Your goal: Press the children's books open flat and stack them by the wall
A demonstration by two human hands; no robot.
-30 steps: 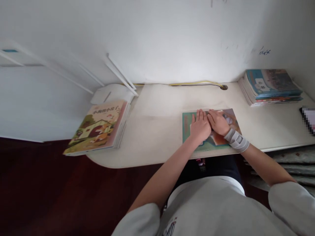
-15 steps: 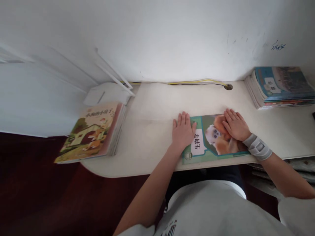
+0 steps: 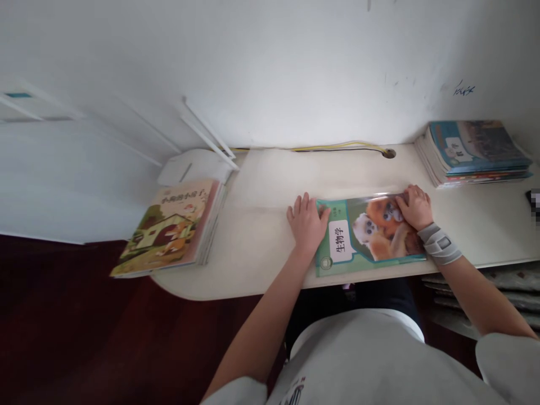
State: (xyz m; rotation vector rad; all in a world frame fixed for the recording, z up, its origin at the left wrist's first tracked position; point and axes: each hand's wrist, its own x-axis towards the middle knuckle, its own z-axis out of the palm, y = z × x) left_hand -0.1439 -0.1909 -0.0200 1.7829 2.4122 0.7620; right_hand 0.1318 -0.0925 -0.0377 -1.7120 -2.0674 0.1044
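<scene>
A green biology textbook [image 3: 340, 264] lies near the desk's front edge, its cover showing two orange-furred monkeys. Along its left edge rests my left hand [image 3: 307, 225], fingers spread on the desk and thumb over the cover. My right hand [image 3: 417, 208] is curled round the far right corner, with the thumb on the cover; its fingertips are partly hidden. A grey wrist brace wraps my right wrist.
At the left end of the white desk [image 3: 253, 253] is a stack of picture books [image 3: 169, 230], jutting past the edge. Another stack of textbooks [image 3: 476, 146] stands at the back right. Yellow and black cables [image 3: 337, 147] run along the wall into a hole.
My right hand has slid from the cover to the textbook's right edge and curled, uncovering the orange monkey's face. My left hand stays at the left edge. The view has shifted slightly.
</scene>
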